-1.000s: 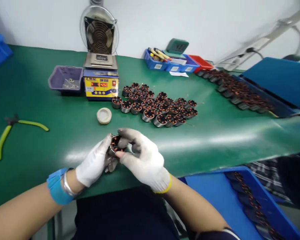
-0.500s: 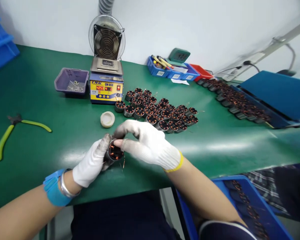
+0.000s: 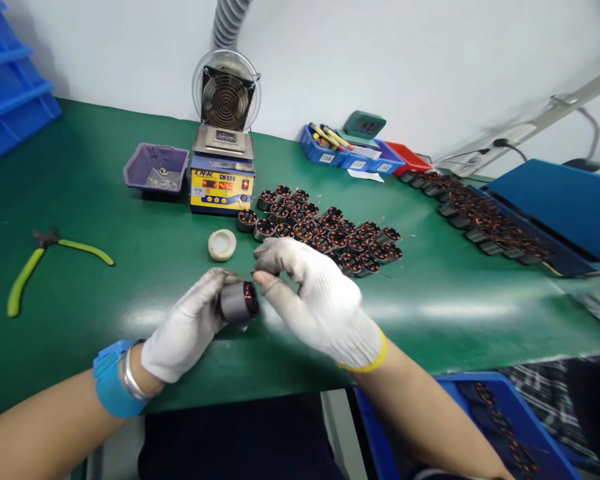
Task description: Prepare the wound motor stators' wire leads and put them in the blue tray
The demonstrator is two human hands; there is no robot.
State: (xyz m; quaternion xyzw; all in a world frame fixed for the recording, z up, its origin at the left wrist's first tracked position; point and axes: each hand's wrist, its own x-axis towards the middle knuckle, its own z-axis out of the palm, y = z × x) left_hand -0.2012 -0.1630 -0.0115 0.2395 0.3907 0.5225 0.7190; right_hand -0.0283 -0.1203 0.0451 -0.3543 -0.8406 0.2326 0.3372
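Note:
My left hand (image 3: 183,330), in a white glove, is wrapped round a motor stator (image 3: 236,304), a grey metal cylinder with copper windings at its end. The stator lies on its side in the grip, its wound end facing right. Just right of that end is my right hand (image 3: 323,303), also gloved, with a bare thumb tip. Its thumb and forefinger are pinched together; whatever is between them is too small to make out. Behind the hands stands a small round white cup (image 3: 222,245). Several similar stators (image 3: 303,232) stand in a group beyond my right hand.
A solder pot (image 3: 223,183) with a fan behind it stands at the back, beside a purple bin (image 3: 155,170). Green-handled cutters (image 3: 53,240) lie left. Small blue bins (image 3: 325,155) and a red bin (image 3: 405,159) line the wall. More stators (image 3: 473,213) fill the right side.
The stator has turned in my left hand, from its wound end facing me to facing right. My right hand has pulled away a little to the right. The view has shifted slightly.

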